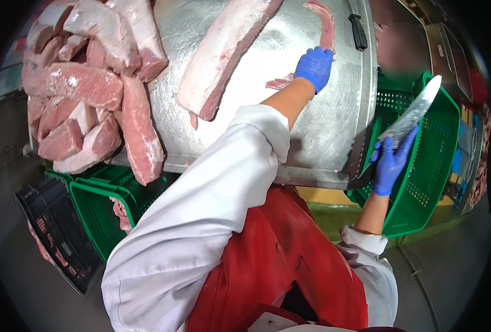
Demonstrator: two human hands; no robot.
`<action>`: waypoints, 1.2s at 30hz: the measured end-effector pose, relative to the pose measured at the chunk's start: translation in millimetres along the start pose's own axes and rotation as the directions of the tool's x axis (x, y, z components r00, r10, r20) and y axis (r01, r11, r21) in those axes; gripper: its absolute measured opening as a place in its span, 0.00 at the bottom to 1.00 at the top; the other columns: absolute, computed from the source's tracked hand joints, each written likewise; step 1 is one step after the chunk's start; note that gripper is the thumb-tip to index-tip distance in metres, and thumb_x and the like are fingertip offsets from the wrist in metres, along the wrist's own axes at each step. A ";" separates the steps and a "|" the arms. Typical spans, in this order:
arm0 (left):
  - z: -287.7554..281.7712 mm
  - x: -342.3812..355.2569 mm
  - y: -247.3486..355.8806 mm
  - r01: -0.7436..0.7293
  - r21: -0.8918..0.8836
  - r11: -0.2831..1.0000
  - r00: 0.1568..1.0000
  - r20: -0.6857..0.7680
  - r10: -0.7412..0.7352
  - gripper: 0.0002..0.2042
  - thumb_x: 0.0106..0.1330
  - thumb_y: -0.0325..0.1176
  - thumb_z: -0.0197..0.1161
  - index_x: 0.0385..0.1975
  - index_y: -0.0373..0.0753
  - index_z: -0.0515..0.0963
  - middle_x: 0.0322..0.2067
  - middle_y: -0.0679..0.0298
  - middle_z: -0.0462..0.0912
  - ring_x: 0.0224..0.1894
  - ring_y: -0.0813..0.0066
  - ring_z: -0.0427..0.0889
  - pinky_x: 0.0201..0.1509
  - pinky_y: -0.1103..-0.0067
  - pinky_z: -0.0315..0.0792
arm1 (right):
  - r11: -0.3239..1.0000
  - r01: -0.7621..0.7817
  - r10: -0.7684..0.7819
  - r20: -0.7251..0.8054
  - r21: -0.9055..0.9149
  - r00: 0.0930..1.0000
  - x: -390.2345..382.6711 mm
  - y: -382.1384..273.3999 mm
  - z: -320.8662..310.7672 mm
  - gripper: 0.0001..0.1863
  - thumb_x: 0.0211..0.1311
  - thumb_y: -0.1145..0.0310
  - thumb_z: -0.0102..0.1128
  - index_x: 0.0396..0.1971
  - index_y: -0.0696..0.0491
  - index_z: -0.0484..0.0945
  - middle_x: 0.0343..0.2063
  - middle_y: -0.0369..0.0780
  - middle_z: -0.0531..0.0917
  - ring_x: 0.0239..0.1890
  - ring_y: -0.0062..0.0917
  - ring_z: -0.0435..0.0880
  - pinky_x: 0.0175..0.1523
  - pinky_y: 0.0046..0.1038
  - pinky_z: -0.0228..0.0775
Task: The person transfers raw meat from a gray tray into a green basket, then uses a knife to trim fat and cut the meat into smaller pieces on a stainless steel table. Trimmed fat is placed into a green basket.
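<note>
My left hand, in a blue glove, is closed over the near end of a thin strip of pork on the metal table. Beside its wrist lies a small meat scrap. Off the table's right edge, my right hand, also blue-gloved, grips a knife whose wide blade points up and away, above a green crate. To the left of my left hand rests a long pork loin with a pale fat layer on top.
Pork pieces are heaped at the table's left, some overhanging the near edge. A second knife with a black handle lies at the far right. Below on the left stand a green crate with meat inside and a black crate.
</note>
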State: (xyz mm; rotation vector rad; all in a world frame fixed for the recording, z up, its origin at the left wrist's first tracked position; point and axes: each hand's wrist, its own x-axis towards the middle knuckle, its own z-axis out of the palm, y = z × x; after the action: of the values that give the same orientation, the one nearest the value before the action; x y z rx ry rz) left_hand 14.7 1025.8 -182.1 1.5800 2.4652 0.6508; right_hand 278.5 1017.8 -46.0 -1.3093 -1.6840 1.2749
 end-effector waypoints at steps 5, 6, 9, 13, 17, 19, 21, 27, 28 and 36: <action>-107.3 -62.9 -56.2 0.131 -0.557 0.820 0.991 0.047 -0.126 0.17 0.62 0.28 0.60 0.51 0.35 0.72 0.42 0.55 0.78 0.43 0.64 0.79 0.48 0.70 0.76 | 0.960 0.032 -0.064 0.107 0.278 0.992 23.2 -9.5 25.1 0.43 0.70 0.80 0.51 0.77 0.40 0.41 0.31 0.39 0.76 0.22 0.19 0.74 0.21 0.19 0.68; -148.2 -90.2 -74.4 0.099 -0.604 0.791 0.991 -0.009 -0.131 0.18 0.62 0.27 0.61 0.52 0.35 0.72 0.41 0.58 0.77 0.43 0.69 0.78 0.46 0.73 0.75 | 0.952 0.027 -0.068 0.125 0.305 0.990 24.2 -4.7 39.6 0.43 0.70 0.81 0.51 0.77 0.39 0.41 0.31 0.38 0.76 0.22 0.18 0.74 0.21 0.19 0.67; -295.9 -215.2 -103.4 0.192 -0.489 0.851 0.961 -0.083 -0.265 0.13 0.61 0.26 0.61 0.46 0.35 0.73 0.38 0.65 0.74 0.40 0.78 0.74 0.43 0.78 0.72 | 0.942 -0.102 0.000 0.302 0.321 0.953 29.3 1.4 77.2 0.44 0.69 0.81 0.52 0.77 0.38 0.41 0.31 0.36 0.76 0.21 0.16 0.72 0.21 0.19 0.67; -461.9 -386.6 -86.5 0.397 -0.189 0.898 0.903 -0.095 -0.420 0.10 0.68 0.36 0.62 0.35 0.36 0.72 0.32 0.70 0.69 0.34 0.82 0.69 0.38 0.83 0.66 | 0.926 -0.063 -0.111 0.427 0.373 0.897 43.7 7.9 123.4 0.43 0.70 0.79 0.53 0.77 0.36 0.42 0.27 0.35 0.77 0.18 0.14 0.72 0.20 0.17 0.65; -500.8 -532.2 -134.8 0.825 0.277 0.492 0.435 0.244 -0.867 0.19 0.61 0.38 0.68 0.45 0.35 0.72 0.39 0.58 0.77 0.43 0.69 0.79 0.47 0.72 0.74 | 0.991 -0.021 -0.047 0.481 0.135 0.876 78.7 -1.2 165.0 0.44 0.67 0.77 0.55 0.77 0.35 0.45 0.24 0.35 0.78 0.17 0.16 0.72 0.21 0.22 0.67; -484.1 -495.8 -121.6 0.465 0.878 0.114 0.249 -0.006 -0.968 0.26 0.56 0.38 0.70 0.52 0.34 0.72 0.47 0.50 0.79 0.51 0.57 0.81 0.54 0.64 0.75 | 0.997 0.067 -0.079 0.426 0.044 0.901 127.1 12.2 192.7 0.43 0.65 0.74 0.52 0.77 0.36 0.44 0.21 0.38 0.79 0.16 0.20 0.76 0.22 0.25 0.72; -449.9 -435.8 -136.0 0.571 0.703 0.424 0.577 0.024 -0.816 0.38 0.52 0.39 0.73 0.63 0.32 0.66 0.60 0.42 0.72 0.63 0.44 0.71 0.66 0.58 0.67 | 0.944 0.291 -0.220 0.365 -0.153 0.905 179.8 20.1 231.2 0.44 0.63 0.69 0.54 0.77 0.35 0.45 0.26 0.44 0.84 0.22 0.27 0.84 0.30 0.31 0.78; -210.0 -158.4 -148.8 0.306 0.287 0.908 0.949 -0.016 -0.315 0.42 0.54 0.51 0.70 0.66 0.34 0.64 0.63 0.46 0.68 0.65 0.47 0.67 0.68 0.59 0.63 | 0.829 0.456 -0.278 0.470 -0.323 0.838 248.6 -4.0 323.2 0.43 0.60 0.61 0.54 0.75 0.30 0.48 0.49 0.55 0.83 0.50 0.51 0.84 0.56 0.41 0.76; -165.7 -119.6 -160.2 0.300 0.321 0.898 0.951 -0.029 -0.307 0.44 0.51 0.51 0.71 0.66 0.36 0.63 0.62 0.47 0.67 0.63 0.46 0.68 0.65 0.57 0.66 | 0.784 0.510 -0.324 0.468 -0.353 0.822 254.6 -3.0 333.3 0.42 0.61 0.61 0.55 0.75 0.29 0.49 0.46 0.55 0.84 0.47 0.49 0.85 0.53 0.41 0.77; -182.5 -123.6 -222.9 -0.077 0.241 0.968 0.982 0.188 0.031 0.37 0.43 0.32 0.71 0.58 0.37 0.66 0.55 0.51 0.70 0.55 0.47 0.72 0.56 0.58 0.71 | 0.990 0.136 -0.140 0.236 0.031 0.962 188.4 3.6 240.9 0.43 0.64 0.76 0.54 0.77 0.38 0.48 0.34 0.42 0.84 0.23 0.18 0.77 0.26 0.23 0.72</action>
State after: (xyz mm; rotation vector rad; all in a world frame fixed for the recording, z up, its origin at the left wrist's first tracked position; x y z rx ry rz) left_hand -179.1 785.4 -128.0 1.7113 2.4485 0.1969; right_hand 7.9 1124.8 -139.9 -1.0423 -1.8900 1.4020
